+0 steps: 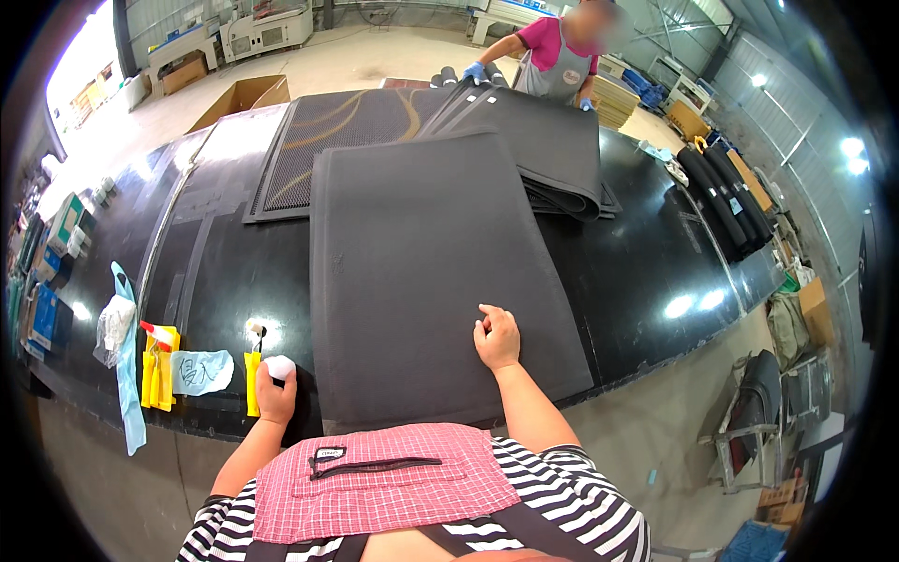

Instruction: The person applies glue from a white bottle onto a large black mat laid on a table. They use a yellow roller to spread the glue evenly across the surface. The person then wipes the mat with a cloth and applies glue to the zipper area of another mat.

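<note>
Head view: left hand (276, 401), fingers closed round white wad (279, 366), just left of dark mat (412, 244). Right hand (498, 341) over mat, fingers loosely open, contact unclear. Mat lies flat on black counter (646, 272).

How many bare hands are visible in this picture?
2: the left hand, holding a white wad beside the dark mat; the right hand, on or just above it.
</note>
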Demonstrator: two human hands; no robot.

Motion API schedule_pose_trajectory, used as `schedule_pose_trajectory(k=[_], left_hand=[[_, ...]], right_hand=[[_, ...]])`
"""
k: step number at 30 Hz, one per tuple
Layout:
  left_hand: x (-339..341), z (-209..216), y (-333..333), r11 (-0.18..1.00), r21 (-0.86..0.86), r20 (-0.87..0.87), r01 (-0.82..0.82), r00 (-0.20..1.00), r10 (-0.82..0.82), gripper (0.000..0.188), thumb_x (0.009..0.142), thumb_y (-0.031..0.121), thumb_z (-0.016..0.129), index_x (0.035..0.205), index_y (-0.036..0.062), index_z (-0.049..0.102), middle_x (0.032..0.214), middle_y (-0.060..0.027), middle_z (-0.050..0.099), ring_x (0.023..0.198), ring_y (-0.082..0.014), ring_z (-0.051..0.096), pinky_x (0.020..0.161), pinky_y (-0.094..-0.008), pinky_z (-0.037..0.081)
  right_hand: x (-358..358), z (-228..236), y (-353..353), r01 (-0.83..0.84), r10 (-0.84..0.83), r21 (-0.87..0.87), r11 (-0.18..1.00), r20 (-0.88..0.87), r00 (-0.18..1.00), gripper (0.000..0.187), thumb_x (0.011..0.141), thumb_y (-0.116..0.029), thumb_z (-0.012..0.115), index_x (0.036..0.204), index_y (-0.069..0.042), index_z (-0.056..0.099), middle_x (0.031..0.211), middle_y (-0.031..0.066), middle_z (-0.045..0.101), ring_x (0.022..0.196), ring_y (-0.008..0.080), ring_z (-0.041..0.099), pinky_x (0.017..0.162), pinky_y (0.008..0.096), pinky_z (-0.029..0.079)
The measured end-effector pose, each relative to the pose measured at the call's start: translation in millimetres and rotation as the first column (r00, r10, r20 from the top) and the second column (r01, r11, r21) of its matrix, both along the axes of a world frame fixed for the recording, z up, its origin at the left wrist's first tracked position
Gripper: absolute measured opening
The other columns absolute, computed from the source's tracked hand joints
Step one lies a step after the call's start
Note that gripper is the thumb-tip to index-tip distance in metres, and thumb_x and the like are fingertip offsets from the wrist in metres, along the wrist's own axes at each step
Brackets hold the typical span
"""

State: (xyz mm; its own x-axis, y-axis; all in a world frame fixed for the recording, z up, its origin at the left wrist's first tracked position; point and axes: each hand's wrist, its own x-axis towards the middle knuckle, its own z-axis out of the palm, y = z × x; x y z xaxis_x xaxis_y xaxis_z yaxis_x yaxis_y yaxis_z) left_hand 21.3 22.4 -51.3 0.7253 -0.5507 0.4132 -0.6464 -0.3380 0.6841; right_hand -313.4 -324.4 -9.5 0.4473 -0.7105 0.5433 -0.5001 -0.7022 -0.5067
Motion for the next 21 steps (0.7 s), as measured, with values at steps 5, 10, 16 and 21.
schedule_pose_trajectory(k=[5,10,16,21], left_hand=[[1,-3,2,1.0,0.016,-0.01,-0.012,1.0,0.012,0.046,0.084,0.02,0.076,0.119,-0.003,0.057,0.111,-0.0225,0.062,0.104,-0.0417,0.06,0.093,-0.0451,0.048],[0,-1,1,0.999,0.018,0.024,-0.028,0.999,0.028,0.048,0.084,0.02,0.076,0.12,-0.0042,0.056,0.111,-0.0232,0.062,0.104,-0.0426,0.06,0.093,-0.0457,0.048],[5,-11,4,0.999,0.036,-0.033,-0.022,0.999,0.023,0.056,0.085,0.023,0.076,0.126,-0.0084,0.054,0.117,-0.0252,0.062,0.108,-0.0425,0.06,0.096,-0.0457,0.047],[9,-18,6,0.998,0.061,-0.05,-0.021,0.998,0.024,0.063,0.088,0.027,0.076,0.133,-0.0104,0.051,0.125,-0.0264,0.06,0.117,-0.0414,0.058,0.103,-0.0447,0.045]], right_hand=[[1,1,-2,-0.01,0.01,-0.022,1.0,0.017,1.0,0.032,0.079,-0.003,0.07,0.11,-0.007,0.065,0.078,0.0055,0.06,0.076,0.0271,0.059,0.073,0.0406,0.05],[1,2,0,-0.005,0.005,-0.017,1.0,0.022,1.0,0.032,0.079,-0.003,0.071,0.11,-0.007,0.065,0.078,0.0055,0.061,0.076,0.0269,0.059,0.073,0.0406,0.05],[-1,9,4,0.027,-0.026,-0.017,1.0,0.036,0.999,0.03,0.078,-0.003,0.072,0.107,-0.007,0.066,0.077,0.0055,0.062,0.077,0.0278,0.061,0.073,0.0416,0.052],[-2,15,5,0.022,-0.022,0.038,0.999,0.013,1.0,0.03,0.08,-0.005,0.071,0.109,-0.007,0.066,0.08,0.0051,0.063,0.08,0.0271,0.062,0.076,0.0408,0.052]])
